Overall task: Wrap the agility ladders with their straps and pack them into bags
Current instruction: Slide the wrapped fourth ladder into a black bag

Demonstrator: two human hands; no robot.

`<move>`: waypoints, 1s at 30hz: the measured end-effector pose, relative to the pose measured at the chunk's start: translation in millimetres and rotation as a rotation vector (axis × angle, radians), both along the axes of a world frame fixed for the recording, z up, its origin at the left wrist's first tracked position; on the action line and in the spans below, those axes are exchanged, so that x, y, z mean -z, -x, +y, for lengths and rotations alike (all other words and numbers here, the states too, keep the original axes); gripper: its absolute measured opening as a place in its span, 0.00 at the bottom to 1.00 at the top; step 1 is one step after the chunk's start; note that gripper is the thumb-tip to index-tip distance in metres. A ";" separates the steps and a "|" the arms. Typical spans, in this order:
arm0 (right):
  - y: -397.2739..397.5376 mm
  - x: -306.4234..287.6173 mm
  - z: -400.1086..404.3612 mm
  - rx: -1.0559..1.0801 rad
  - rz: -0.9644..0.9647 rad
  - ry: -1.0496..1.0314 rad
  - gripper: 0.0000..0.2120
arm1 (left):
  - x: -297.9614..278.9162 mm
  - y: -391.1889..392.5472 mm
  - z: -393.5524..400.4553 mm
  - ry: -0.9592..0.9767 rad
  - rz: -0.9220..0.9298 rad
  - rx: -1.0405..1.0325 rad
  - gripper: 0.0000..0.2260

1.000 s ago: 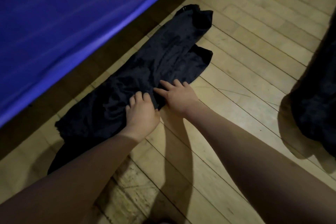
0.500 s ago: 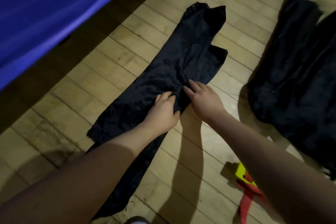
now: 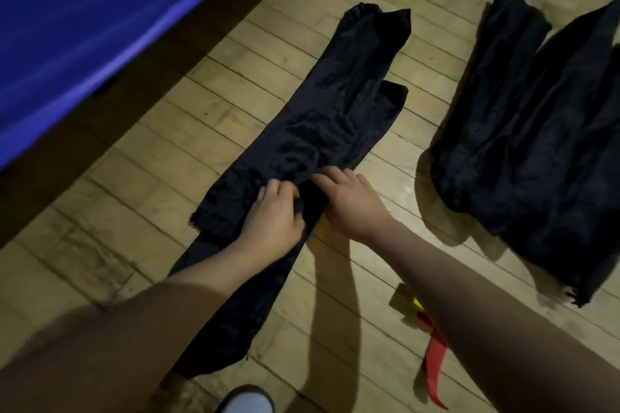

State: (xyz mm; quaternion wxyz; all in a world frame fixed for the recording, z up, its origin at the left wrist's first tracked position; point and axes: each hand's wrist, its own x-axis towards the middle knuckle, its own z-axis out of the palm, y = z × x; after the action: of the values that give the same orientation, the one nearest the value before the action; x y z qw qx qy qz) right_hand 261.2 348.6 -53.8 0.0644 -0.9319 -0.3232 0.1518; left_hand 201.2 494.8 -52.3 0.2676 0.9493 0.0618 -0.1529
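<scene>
Floor (image 3: 141, 198): we see pale wood boards under everything.
Mat (image 3: 84, 20): a blue sheet fills the upper left corner, its edge running diagonally.
Bag pile (image 3: 536, 131): dark bags lie heaped at the right, well apart from our hands.
Bag (image 3: 335, 111): a long black bag lies flat on the floor in the middle, running from near our foot toward the top.
Left hand (image 3: 273, 214): we curl its fingers into the bag's fabric at mid-length, gripping a fold.
Right hand (image 3: 349, 199): just beside the left, fingers bent and pinching the same bunched fabric.
Strap (image 3: 432, 355): a red strip with a yellow piece lies partly under our right forearm.
Shoe (image 3: 246, 401): a pale toe shows at the bottom edge.
</scene>
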 end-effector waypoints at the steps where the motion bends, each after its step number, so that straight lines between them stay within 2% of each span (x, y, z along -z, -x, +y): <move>1: 8.2 1.5 5.6 -0.027 0.028 -0.034 0.27 | 0.2 13.7 4.7 -0.039 0.007 0.026 0.14; 5: 46.4 9.3 21.1 -0.009 0.136 -0.101 0.27 | 0.4 53.3 22.3 -0.173 -0.002 0.106 0.18; 8: 62.4 9.8 20.4 -0.016 0.117 -0.065 0.25 | 4.4 69.8 28.0 -0.230 0.052 0.181 0.19; 12: 69.9 7.4 13.9 -0.042 0.116 0.011 0.15 | 9.4 68.6 25.0 -0.234 0.065 0.177 0.20; 15: 73.8 10.2 13.2 -0.001 -0.001 -0.014 0.10 | 9.8 60.2 23.5 -0.207 0.087 0.172 0.22; 19: 72.1 17.0 14.5 0.086 -0.030 0.045 0.14 | 11.6 43.5 26.9 -0.217 0.119 0.186 0.24; 24: 62.8 6.3 10.8 0.208 0.067 -0.148 0.14 | 7.7 16.1 31.0 -0.285 0.181 0.129 0.26; 27: 52.1 -4.3 1.6 0.289 0.007 -0.264 0.12 | -0.4 13.0 26.2 -0.313 -0.017 0.142 0.24; 29: 45.8 -11.3 -6.0 0.316 -0.042 -0.310 0.12 | -7.6 17.3 17.1 -0.251 -0.172 0.232 0.25; 30: 43.9 -14.5 -10.2 0.328 -0.056 -0.325 0.11 | -10.0 20.5 11.4 -0.217 -0.180 0.293 0.28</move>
State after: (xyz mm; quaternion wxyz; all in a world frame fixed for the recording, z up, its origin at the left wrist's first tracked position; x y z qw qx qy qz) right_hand 217.2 338.3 -39.3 0.2284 -0.9532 -0.1892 0.0594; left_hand 180.8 506.2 -42.2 0.1430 0.9813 -0.0849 -0.0969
